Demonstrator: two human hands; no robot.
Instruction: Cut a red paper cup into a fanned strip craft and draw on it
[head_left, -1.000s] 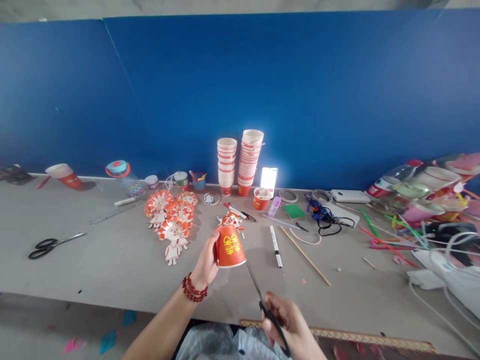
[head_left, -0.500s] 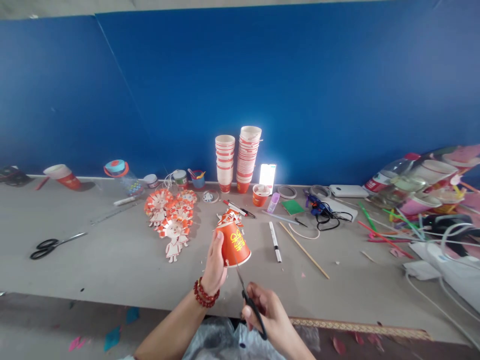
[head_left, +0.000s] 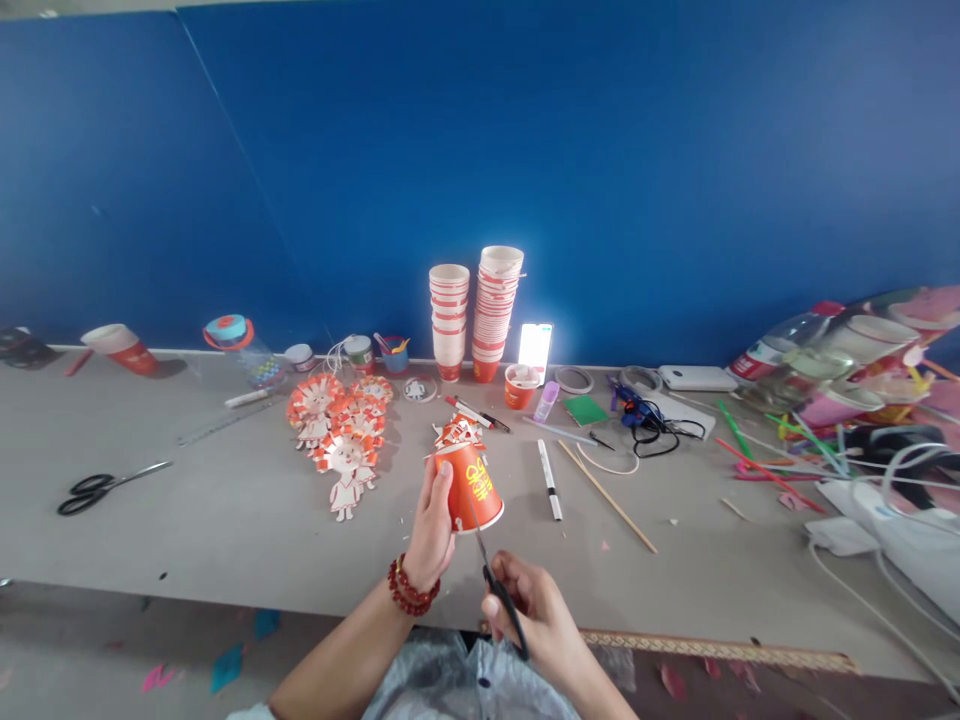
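Here, at lower centre, your left hand (head_left: 431, 528) grips a red cup (head_left: 466, 492). Your right hand (head_left: 541, 608) clasps scissors (head_left: 504, 603), blades at the cup's rim.

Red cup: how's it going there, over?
Left hand holds red cup. Right hand holds scissors, blades at cup's rim. Orange-white cutouts beyond, clear of blades.

your grey table (head_left: 247, 560) carries two cup stacks (head_left: 495, 320) by its far edge, with a lit phone (head_left: 534, 350) standing near them. toward the left end you have scissors (head_left: 97, 488) lying flat; nearer the middle, paper figures (head_left: 346, 455) overlap in a cluster. a marker (head_left: 550, 480) and a thin stick (head_left: 607, 498) slant toward the near edge, and a tilted bottle (head_left: 784, 338) rests toward the far right corner.
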